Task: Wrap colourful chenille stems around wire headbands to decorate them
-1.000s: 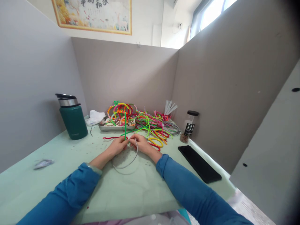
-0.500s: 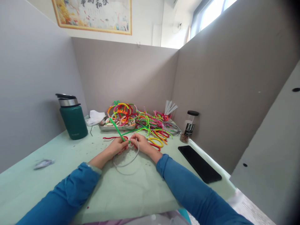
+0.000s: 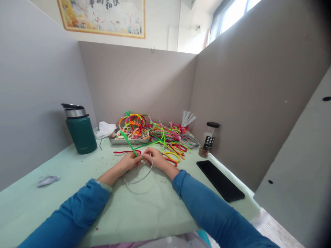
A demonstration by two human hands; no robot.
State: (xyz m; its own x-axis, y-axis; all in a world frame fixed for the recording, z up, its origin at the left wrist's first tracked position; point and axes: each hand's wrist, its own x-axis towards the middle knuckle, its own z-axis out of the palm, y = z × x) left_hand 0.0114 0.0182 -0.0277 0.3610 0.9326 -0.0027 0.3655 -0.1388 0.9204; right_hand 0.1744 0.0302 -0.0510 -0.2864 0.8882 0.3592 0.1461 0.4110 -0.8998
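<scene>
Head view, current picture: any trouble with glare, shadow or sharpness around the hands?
Head view: the window is blown out white, and the top right corner fades dark; head view: a soft shadow edge slants across the back panel; head view: both hands are well lit, but where the green stem and grey wire meet the fingers, detail is too soft to read.

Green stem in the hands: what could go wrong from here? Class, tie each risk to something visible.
1. The green stem might twist or slip: the left hand pinches it near its lower end, leaving a long part sticking out.
2. The grey wire bows out below the right hand, so it could spring loose.
3. The right sleeve lies near the black phone and could nudge it.
</scene>
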